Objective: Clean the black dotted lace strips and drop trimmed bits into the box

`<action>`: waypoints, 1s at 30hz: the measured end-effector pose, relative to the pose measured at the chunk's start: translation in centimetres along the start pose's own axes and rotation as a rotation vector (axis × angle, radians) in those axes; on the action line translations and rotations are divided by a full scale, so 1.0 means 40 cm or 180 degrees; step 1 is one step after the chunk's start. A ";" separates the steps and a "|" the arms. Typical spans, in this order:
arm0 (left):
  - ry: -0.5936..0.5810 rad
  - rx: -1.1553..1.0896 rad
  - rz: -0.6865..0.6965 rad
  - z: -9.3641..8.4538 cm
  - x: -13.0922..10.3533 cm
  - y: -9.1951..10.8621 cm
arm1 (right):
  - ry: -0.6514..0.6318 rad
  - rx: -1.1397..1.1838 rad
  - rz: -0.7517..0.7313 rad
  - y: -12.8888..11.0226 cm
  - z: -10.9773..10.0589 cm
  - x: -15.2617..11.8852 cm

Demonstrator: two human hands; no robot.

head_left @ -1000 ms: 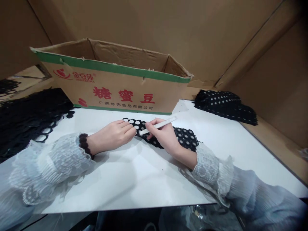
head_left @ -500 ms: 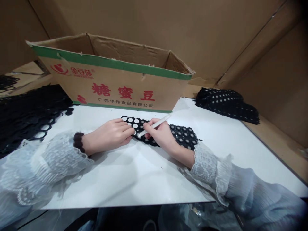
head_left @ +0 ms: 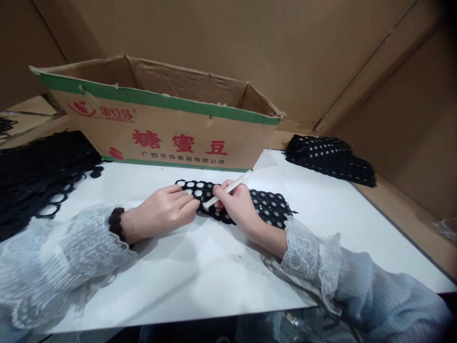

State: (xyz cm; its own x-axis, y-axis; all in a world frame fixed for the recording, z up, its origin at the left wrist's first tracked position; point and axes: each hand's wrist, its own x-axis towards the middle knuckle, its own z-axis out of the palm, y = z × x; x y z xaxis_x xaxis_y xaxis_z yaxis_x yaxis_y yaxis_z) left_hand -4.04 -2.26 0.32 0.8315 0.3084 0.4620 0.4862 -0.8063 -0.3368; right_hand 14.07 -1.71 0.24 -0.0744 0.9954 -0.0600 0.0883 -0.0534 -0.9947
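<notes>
A black strip with rows of round holes and discs [head_left: 273, 208] lies flat on the white table. Its left part shows open holes, and grey round discs fill the rest. My left hand [head_left: 166, 212] is closed on the strip's left end, fingertips pressed down. In my right hand [head_left: 237, 202] is a thin white stick [head_left: 233, 184], gripped like a pen, its lower tip touching the strip just right of my left fingertips. My right palm rests over the strip's middle and hides part of it.
Behind the strip stands an open cardboard box [head_left: 185, 136] with a green rim. A heap of black perforated sheets [head_left: 43, 176] covers the left side. More black strips [head_left: 328, 157] lie at the back right. Cardboard walls [head_left: 385, 119] surround the white table [head_left: 171, 281].
The view has shifted slightly, so the box and strips appear a little lower and further left. Both hands keep their hold, and the stick's tip remains by my left fingertips.
</notes>
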 end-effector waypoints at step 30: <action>-0.0102 -0.0074 -0.0257 0.010 -0.011 -0.008 | 0.0046 0.0016 0.0112 -0.005 0.009 -0.002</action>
State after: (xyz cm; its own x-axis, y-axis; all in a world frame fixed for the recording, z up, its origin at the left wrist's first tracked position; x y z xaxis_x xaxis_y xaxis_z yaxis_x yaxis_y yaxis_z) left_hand -4.45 -1.93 -0.11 0.7982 0.3887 0.4602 0.5461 -0.7895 -0.2802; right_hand 13.71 -1.80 0.43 -0.0568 0.9940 -0.0937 0.0856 -0.0887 -0.9924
